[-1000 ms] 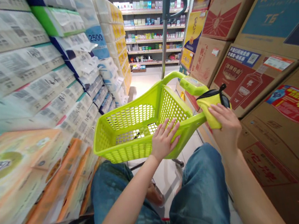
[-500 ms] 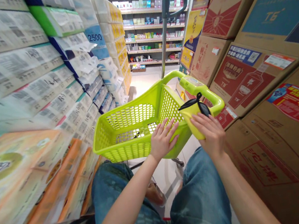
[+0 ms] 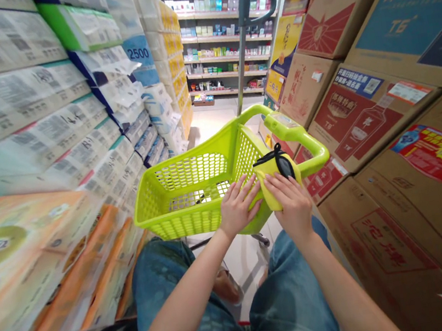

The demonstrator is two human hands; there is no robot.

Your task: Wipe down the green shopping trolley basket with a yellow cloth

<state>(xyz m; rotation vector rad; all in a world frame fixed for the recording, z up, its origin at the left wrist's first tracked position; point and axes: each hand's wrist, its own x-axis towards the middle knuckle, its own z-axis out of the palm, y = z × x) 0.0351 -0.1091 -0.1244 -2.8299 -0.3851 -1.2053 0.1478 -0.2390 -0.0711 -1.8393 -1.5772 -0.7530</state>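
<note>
A lime-green shopping cart basket (image 3: 188, 223) with perforated sides stands just in front of my knees. My left hand (image 3: 237, 204) lies open on its near rim and side, fingers stretched out and apart. Under the fingers of my right hand (image 3: 293, 202) is a yellow cloth (image 3: 272, 194) with black edging and a small black loop, held against the handle end of the basket. The hand covers part of the cloth, and its thumb is mostly hidden. To the right of the cloth curves the cart's green handle (image 3: 314, 154).
Stacked cardboard cartons (image 3: 368, 121) wall in the right side. Packs of paper goods (image 3: 40, 98) and orange-white packages (image 3: 30, 255) crowd the left. Behind the cart rises a grey pole with a looped top (image 3: 243, 35). Stocked shelves (image 3: 222, 38) stand at the back.
My right hand has slid left along the basket with the yellow cloth, closer to my left hand. The left hand stays at nearly the same spot on the basket.
</note>
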